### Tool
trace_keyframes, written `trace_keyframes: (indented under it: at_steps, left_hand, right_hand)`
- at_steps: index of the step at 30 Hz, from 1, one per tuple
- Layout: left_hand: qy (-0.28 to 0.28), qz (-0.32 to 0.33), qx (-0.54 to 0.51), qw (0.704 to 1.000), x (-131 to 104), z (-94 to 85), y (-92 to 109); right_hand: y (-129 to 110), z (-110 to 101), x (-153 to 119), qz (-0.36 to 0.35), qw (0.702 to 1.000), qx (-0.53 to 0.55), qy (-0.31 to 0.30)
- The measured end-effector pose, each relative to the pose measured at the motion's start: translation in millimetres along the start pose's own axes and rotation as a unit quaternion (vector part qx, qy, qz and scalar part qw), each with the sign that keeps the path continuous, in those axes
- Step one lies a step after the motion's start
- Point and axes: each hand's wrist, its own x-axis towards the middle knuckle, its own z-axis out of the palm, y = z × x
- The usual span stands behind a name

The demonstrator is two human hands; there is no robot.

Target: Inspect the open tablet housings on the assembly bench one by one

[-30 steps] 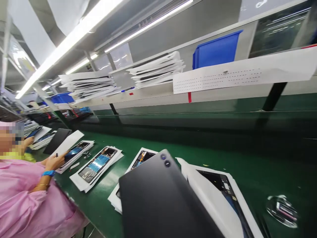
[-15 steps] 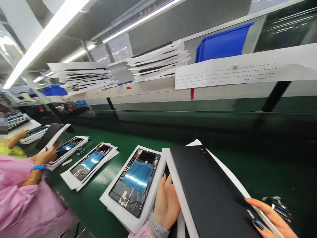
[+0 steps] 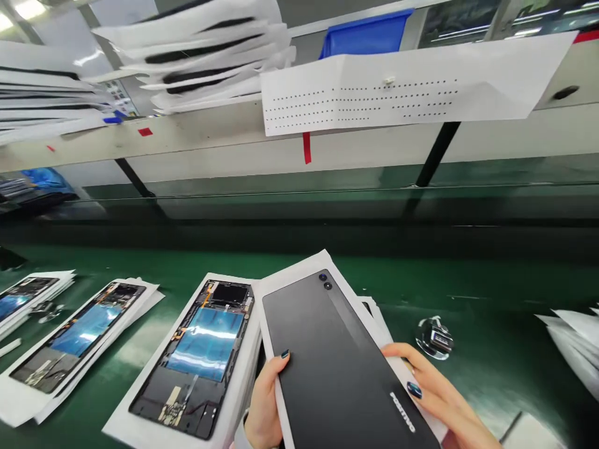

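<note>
A dark grey tablet back cover (image 3: 327, 349), with two round camera lenses and white lettering, lies face up on a white padded sheet (image 3: 322, 259). I cannot tell whether more of a tablet is under it. My left hand (image 3: 266, 399) grips the left edge, thumb on top. At the right edge, my right hand (image 3: 435, 393) is closed on the cover and sheet, its lower fingers hidden. Left of them, an opened tablet (image 3: 201, 355) shows a blue battery and bare inner parts; it rests on a white padded stack (image 3: 116, 430).
More opened tablets (image 3: 84, 337) lie on white sheets at left. A small metal-and-clear object (image 3: 435, 338) sits on the green table (image 3: 491, 299) to the right, near white sheets (image 3: 575, 343). Overhead, a shelf (image 3: 210, 134) carries stacked sheets (image 3: 201, 56) and a blue bin (image 3: 365, 34).
The view has turned right, and the co-worker in pink is out of sight. A plain black face showed in my hands before; now the lettered, lensed side shows. My left thumb is on top.
</note>
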Motion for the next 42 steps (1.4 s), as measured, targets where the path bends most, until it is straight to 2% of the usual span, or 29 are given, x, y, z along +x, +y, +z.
trace_keyframes:
  at_steps: [2, 6, 8, 11, 14, 16, 18, 21, 24, 29, 31, 35, 42]
  left_hand:
    - [-0.004, -0.01, 0.006, 1.0, -3.6, -4.9, -2.7]
    - [-0.011, -0.02, 0.008, 1.0, -5.9, -15.3, -10.4]
    - [-0.014, -0.026, 0.007, 1.0, -2.1, -20.0, -13.7]
    - [-0.077, -0.005, -0.002, 0.997, 5.2, -20.9, -14.3]
    - [-0.141, 0.005, 0.005, 0.99, 6.5, -11.8, -10.1]
    - [-0.123, 0.011, 0.033, 0.992, 3.6, -4.3, -7.7]
    - [-0.083, 0.03, 0.055, 0.995, 0.0, -0.1, -7.3]
    - [-0.032, 0.054, 0.056, 0.996, -4.1, -0.3, -8.6]
    - [0.006, 0.059, 0.051, 0.997, -6.1, -0.3, -6.2]
    - [0.104, 0.033, 0.02, 0.994, -6.9, 16.8, 8.9]
    - [0.133, -0.014, 0.019, 0.991, -8.1, 26.7, 15.5]
    - [0.135, -0.084, 0.015, 0.987, -11.2, 39.1, 22.6]
    - [0.116, -0.094, -0.012, 0.989, -4.5, 33.1, 22.7]
  right_hand:
    - [2.7, -2.2, 1.4, -0.019, 1.0, -0.002, -0.016]
    - [17.0, -8.6, 2.2, -0.059, 0.995, -0.071, 0.048]
    - [21.7, -11.0, 3.0, -0.062, 0.992, -0.096, 0.061]
    - [18.6, -11.3, 6.3, -0.061, 0.992, -0.101, 0.044]
    - [8.8, -7.6, 10.4, -0.068, 0.995, -0.07, -0.003]
    - [5.2, -4.9, 12.9, -0.074, 0.996, -0.047, -0.014]
    - [6.5, -3.7, 15.3, -0.068, 0.997, -0.033, -0.019]
    - [14.1, -4.8, 18.4, -0.048, 0.998, -0.03, -0.033]
    - [19.4, -5.9, 18.8, -0.061, 0.996, -0.034, -0.046]
    - [19.2, -7.2, 19.0, -0.062, 0.997, -0.003, -0.05]
    - [19.6, -8.5, 19.9, -0.067, 0.996, 0.016, -0.056]
    - [20.6, -9.3, 18.5, -0.083, 0.992, 0.062, -0.075]
    - [16.0, -4.6, 8.8, -0.08, 0.983, 0.14, -0.086]
